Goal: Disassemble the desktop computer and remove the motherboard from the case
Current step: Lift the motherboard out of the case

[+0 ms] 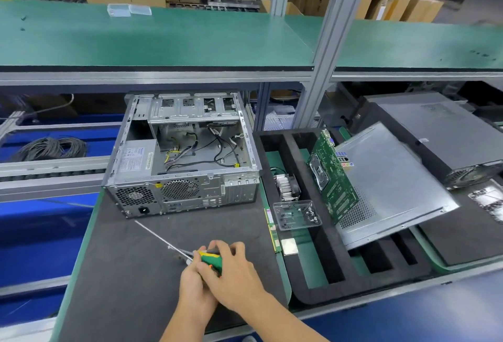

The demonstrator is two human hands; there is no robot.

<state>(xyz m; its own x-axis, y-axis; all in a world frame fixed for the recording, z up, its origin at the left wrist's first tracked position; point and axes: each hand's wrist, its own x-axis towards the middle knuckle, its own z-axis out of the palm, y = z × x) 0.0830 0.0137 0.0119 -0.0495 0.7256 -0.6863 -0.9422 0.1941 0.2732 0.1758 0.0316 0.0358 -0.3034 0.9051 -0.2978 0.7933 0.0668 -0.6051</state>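
Head view, nearest first: both hands meet over the dark mat on the counter (114, 273). The right hand (231, 276) has its fingers curled round the green and yellow handle of a long screwdriver (174, 249), whose thin shaft points far-left toward the case. The left hand (194, 284) lies partly under the right, fingers bent against the handle near the shaft; I judge it is steadying or setting the tool down, the unscrewing apparently done. Right of the hands, a black foam tray (307, 295) keeps removed parts apart: a clear box of screws (296, 215), a cooler (285, 185), and the motherboard (333, 175) standing on edge in a slot, leaning against a grey side panel (392, 186). Farther left, the case (182, 151) lies open, holding only loose cables and the power supply (136, 158).
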